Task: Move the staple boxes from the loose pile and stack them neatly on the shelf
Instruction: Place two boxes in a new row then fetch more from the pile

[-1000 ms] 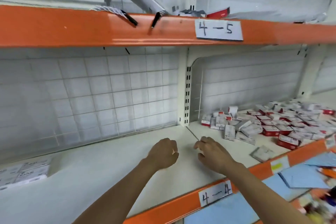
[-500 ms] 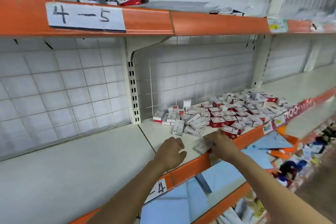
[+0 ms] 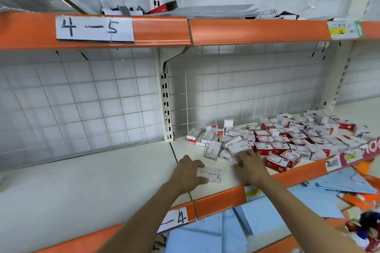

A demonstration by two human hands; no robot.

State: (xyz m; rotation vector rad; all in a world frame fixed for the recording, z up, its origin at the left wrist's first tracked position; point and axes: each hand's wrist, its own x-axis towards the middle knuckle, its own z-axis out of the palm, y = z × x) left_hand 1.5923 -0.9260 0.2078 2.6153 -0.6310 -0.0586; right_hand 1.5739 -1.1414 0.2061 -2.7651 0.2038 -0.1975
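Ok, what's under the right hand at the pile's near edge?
The right hand lies over white staple boxes at the pile's front edge. Its fingers cover whatever they touch, so a grip cannot be confirmed.

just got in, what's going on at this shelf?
A person is sorting staple boxes on the white shelf. The left hand grips one white staple box near the shelf's front edge, apart from the loose pile. The right hand reaches into the pile's near edge, fingers on another box; whether it has a grip is unclear. No neat stack shows in view.
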